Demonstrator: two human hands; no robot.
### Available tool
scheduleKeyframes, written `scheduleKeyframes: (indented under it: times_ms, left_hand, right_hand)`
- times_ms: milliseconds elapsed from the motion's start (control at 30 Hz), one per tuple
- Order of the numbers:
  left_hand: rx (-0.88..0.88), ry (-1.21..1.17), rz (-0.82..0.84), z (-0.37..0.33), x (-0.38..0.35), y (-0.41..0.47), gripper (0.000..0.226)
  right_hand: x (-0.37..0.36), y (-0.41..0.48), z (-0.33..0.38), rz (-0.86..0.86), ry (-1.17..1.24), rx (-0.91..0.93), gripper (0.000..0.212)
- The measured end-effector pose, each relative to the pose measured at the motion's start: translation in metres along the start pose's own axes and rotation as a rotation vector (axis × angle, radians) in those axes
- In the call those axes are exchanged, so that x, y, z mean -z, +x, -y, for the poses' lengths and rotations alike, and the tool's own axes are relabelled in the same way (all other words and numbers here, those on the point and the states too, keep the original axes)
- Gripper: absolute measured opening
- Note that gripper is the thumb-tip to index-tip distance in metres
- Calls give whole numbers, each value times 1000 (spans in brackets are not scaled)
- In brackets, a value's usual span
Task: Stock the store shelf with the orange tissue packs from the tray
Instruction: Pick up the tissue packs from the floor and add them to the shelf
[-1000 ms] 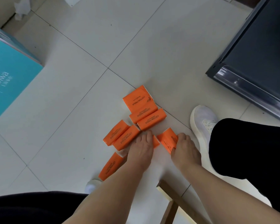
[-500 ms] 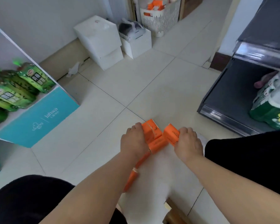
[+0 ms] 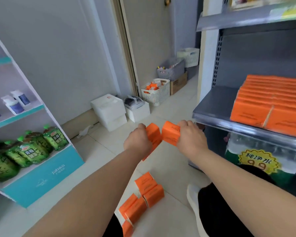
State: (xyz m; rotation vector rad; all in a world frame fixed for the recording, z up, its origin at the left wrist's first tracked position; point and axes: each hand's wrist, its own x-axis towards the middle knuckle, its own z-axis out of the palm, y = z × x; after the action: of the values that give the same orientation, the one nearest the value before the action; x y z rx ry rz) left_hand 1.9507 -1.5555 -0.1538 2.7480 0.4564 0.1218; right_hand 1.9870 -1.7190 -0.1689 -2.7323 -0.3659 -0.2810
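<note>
Up off the floor (image 3: 169, 113) — left hand (image 3: 138, 142) and right hand (image 3: 190, 139), fingers (image 3: 183, 124) curled round packs (image 3: 170, 135), now just beside the shelf (image 3: 212, 108); stocking comes next

Light bright, even, diffuse; shadows faint. Motion blur smears the green pouches (image 3: 29, 151) at left and the store shelf (image 3: 217, 100) at right. Straight lines bow near the edges.

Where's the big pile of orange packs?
In the head view, the stacked orange packs sit on the grey shelf at the far right, above the bottled water.
</note>
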Motion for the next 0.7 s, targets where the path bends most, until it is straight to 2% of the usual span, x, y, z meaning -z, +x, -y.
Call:
scheduleKeyframes:
  times_ms: [100,300,567,700]
  left_hand:
    - [-86,34,1,-31,16,15,37]
    - [-268,109,-46,-89,27,80,42]
    - [-340,-66,15,-168,-8,203,46]
    - [-414,-71,46,-209,-31,250,47]
  right_hand:
    - [34,9,-16,-47,-27,-22,39]
    - [72,67,-59,-145,27,-121,38]
    - [85,211,-151,-103,-84,-213,40]
    - [75,269,-191,-60,-171,-223,45]
